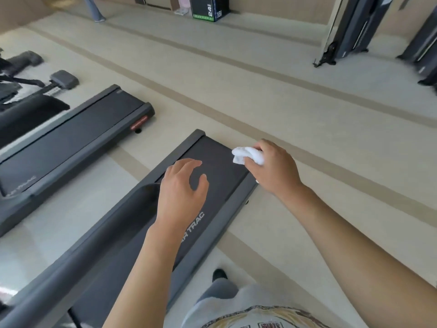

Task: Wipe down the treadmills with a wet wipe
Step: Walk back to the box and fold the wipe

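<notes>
A black box printed with numbers is sitting by the far wall, folded machines are leaning opposite me, beige floor stretching between.

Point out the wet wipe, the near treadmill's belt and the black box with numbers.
wet wipe point(246, 155): head view, on the bunched white cloth that the right hand point(274, 166) grips.
near treadmill's belt point(220, 176): head view, on bare dark belt between the hands.
black box point(208, 8): head view, on its numbered front face.
</notes>
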Motion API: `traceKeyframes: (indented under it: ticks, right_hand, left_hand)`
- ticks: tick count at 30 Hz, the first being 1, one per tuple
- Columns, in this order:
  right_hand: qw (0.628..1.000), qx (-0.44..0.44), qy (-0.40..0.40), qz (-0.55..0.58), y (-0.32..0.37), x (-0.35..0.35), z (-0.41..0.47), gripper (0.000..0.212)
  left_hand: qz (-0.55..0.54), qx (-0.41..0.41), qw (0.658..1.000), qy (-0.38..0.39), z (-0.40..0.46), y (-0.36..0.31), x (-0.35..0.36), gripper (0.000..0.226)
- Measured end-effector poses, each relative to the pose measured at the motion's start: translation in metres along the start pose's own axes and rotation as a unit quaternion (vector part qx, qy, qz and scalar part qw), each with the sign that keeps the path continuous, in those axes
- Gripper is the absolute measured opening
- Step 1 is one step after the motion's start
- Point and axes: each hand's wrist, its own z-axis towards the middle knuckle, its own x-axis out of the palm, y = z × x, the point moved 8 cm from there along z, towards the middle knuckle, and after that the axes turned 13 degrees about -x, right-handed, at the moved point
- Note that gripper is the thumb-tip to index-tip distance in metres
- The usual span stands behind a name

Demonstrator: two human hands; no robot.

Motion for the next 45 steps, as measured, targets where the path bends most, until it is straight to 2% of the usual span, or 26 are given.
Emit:
traceKeyframes:
  ticks: [10, 18, 24, 33, 39, 45]
  right_hand:
    - [0.996, 0.061, -0.053, -0.021, -0.102, -0.044, 0.074, 0.021]
    - [0.991, 0.099, -0.082, -0.048, -0.167, -0.07, 0.216, 0.018]
    - [0.984, 0.136, -0.112, -0.039, -0.218, -0.078, 0.311, 0.016]
    - [0.983, 0.139, -0.114, -0.041, -0.3, -0.086, 0.425, 0.015]
    - [0.987, 0.127, -0.1, -0.003, -0.394, -0.09, 0.507, 0.015]
    - [0.991, 0.115, -0.069, 0.006, -0.499, -0.134, 0.598, 0.015]
  left_hand:
    - [-0.009, 0.062, 0.997, 0.044, 0.134, -0.081, 0.079, 0.041]
    - [-0.033, 0.074, 0.995, 0.064, 0.297, -0.137, 0.116, 0.038]
    - [-0.057, 0.114, 0.989, 0.077, 0.421, -0.178, 0.133, 0.039]
    - [-0.062, 0.107, 0.989, 0.08, 0.535, -0.226, 0.194, 0.039]
    - [-0.061, 0.09, 0.992, 0.07, 0.612, -0.274, 0.262, 0.039]
    - [-0.061, 0.056, 0.994, 0.066, 0.687, -0.357, 0.338, 0.038]
